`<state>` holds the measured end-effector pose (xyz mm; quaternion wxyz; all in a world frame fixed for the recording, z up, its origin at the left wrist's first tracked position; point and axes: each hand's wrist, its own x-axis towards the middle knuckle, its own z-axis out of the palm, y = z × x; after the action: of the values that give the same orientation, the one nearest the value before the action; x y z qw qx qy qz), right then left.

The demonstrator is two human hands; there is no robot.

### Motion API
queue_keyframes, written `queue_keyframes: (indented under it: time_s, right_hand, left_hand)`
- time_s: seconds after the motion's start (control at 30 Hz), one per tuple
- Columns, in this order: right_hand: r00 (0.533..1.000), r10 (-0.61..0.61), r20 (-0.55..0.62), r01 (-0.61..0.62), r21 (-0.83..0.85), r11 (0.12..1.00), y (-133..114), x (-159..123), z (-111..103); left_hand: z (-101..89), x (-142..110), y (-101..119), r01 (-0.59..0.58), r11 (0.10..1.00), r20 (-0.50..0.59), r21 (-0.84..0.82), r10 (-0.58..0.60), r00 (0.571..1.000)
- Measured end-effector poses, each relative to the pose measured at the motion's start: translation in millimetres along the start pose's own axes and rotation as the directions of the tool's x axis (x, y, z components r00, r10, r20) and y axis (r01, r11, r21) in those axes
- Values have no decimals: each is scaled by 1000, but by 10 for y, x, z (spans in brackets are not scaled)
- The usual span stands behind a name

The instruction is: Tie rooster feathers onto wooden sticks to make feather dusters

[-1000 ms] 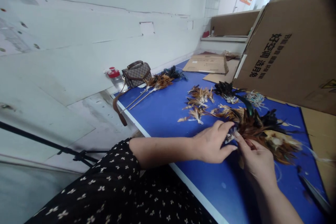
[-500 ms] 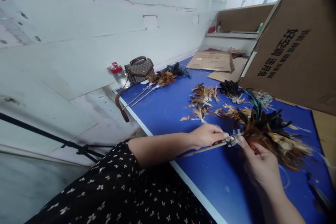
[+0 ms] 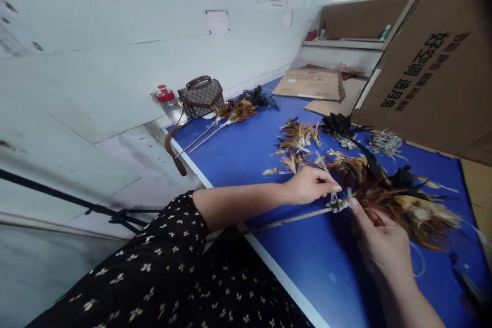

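A feather duster (image 3: 388, 187) with brown, black and tan feathers lies across in front of me, its thin stick (image 3: 292, 219) running down left past the table edge. My right hand (image 3: 384, 238) is closed around the base of its feathers, thumb on top. Just left of that thumb, whitish quill ends and clear strip ends bunch up on the stick. Above the stick, my left hand (image 3: 310, 185) pinches a narrow clear strip (image 3: 323, 164) that seems to run down to this bunch. The left fingers are apart from the stick.
Loose brown feather bundles (image 3: 300, 133), a black bundle (image 3: 340, 128) and a tangle of pale strips (image 3: 384, 143) lie beyond my hands. Two feather dusters (image 3: 234, 113), a handbag (image 3: 202, 97) and a red-capped bottle (image 3: 169, 105) are farther left. A cardboard box (image 3: 430, 72) stands right; a blurred dark tool (image 3: 469, 282) lies near right.
My left hand has let go of the stick and risen slightly, now pinching a clear strip. The right hand stays on the duster. The view has shifted slightly.
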<state>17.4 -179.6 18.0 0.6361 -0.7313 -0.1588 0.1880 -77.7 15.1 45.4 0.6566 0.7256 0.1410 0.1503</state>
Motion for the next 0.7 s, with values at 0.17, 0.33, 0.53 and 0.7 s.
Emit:
queue_keyframes:
  time_s: [0.17,0.33,0.53,0.7]
  right_hand:
    - [999,-29,-37,29,-1,1000,-10,15,40]
    - [996,60,-67,-66,-87,994,7,-9,55]
    - [994,74,-78,-85,-145,986,104,20,33]
    - [994,79,-69,-89,-159,983,67,15,42]
  left_hand:
    - [4,27,-62,-369,927,102,71,361,927]
    - [18,41,-150,-339,935,191,108,315,930]
    - [61,36,-248,-383,909,244,166,338,909]
    - [44,52,-270,-443,881,322,169,375,869]
